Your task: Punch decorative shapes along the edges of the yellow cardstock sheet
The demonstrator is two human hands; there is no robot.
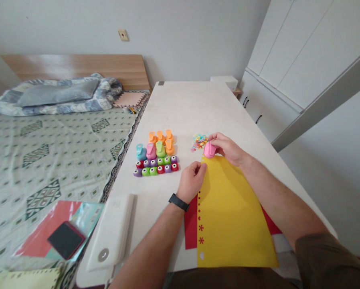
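Note:
My right hand [228,147] grips a pink craft punch [209,150] at the far left corner of a yellow sheet of paper [234,212]. The paper's far edge meets the punch. My left hand [192,178], with a dark band on its wrist, pinches the sheet's left edge just below the punch. Down that left edge runs a row of small cut-out shapes, with snowflakes and a heart toward the near end. Red paper [191,224] lies beneath the yellow sheet. Beyond the punch is a pile of colourful paper cut-outs [200,141].
Several colourful craft punches [160,149] stand in rows left of the pile. A long white device [112,233] lies at the table's left edge. On the bed [71,160] are a dark phone [66,239] and packaged coloured paper [38,241]. White cabinets [288,52] line the right.

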